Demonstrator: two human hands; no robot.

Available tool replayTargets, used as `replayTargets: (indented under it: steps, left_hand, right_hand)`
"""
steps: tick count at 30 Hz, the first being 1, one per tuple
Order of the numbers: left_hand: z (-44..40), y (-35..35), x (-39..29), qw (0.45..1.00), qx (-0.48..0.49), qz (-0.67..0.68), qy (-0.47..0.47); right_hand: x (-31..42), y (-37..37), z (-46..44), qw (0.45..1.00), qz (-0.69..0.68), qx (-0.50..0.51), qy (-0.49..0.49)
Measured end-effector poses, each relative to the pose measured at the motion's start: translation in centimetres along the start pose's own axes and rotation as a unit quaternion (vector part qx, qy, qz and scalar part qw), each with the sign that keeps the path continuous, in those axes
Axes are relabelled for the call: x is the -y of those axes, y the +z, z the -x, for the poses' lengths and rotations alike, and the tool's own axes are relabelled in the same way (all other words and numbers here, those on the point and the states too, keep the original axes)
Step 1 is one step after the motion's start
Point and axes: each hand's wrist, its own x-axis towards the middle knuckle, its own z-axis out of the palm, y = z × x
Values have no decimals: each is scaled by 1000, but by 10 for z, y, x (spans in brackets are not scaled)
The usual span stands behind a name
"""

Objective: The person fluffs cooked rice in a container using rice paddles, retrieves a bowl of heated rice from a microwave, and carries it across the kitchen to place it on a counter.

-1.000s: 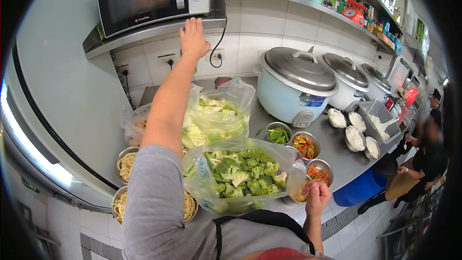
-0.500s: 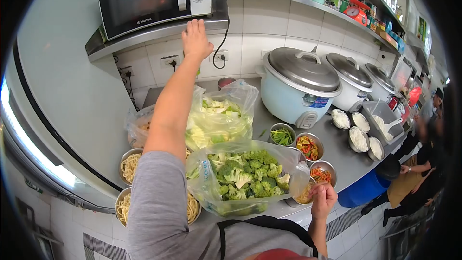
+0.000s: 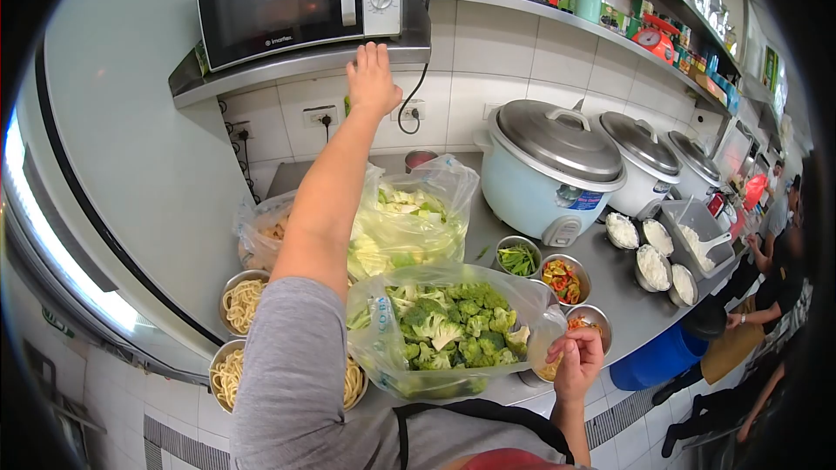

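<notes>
My left hand (image 3: 373, 80) reaches up to the front edge of the steel shelf (image 3: 300, 65) under the microwave (image 3: 292, 4), fingers stretched out against that edge. Low on the right, my right hand (image 3: 576, 364) has its thumb and fingers pinched together at the right rim of a clear plastic bag (image 3: 380, 339). Cut broccoli (image 3: 461, 324) fills this bag. Behind it stands another clear bag with chopped cabbage (image 3: 405, 218). My left forearm and sleeve cover part of the cabbage bag and the noodle bowls.
Bowls of noodles (image 3: 246, 303) stand at the left. Right of the broccoli are bowls of green vegetables (image 3: 516, 259), sliced peppers (image 3: 562, 280) and shredded carrot (image 3: 582, 322). Large rice cookers (image 3: 553, 170) line the wall, with rice bowls (image 3: 653, 268) in front. People stand at the far right.
The view has shifted, so the scene sits slightly farther right and lower. My left hand stays at the shelf edge. My right hand is a little closer to the broccoli bag.
</notes>
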Motion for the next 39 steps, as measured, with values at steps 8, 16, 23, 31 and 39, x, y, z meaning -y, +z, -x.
replayTargets:
  steps: [8, 16, 23, 31, 39]
  left_hand:
    - [0, 2, 0, 1000, -6, -5, 2]
    - [0, 0, -1, 1000, -1, -14, 1]
    - [-1, -1, -1, 1000, 17, -8, -4]
    - [-1, -6, -2, 999, 37, 14, -8]
    - [-1, -1, -1, 1000, 18, 11, -5]
  right_hand:
    - [-3, -3, 1, 1000, 6, -10, 12]
    - [0, -5, 4, 1000, 2, -19, 0]
    - [-1, -6, 5, 1000, -3, -22, -9]
    - [0, -4, 4, 1000, -2, -23, -4]
    - [-1, -3, 4, 1000, -10, -19, -3]
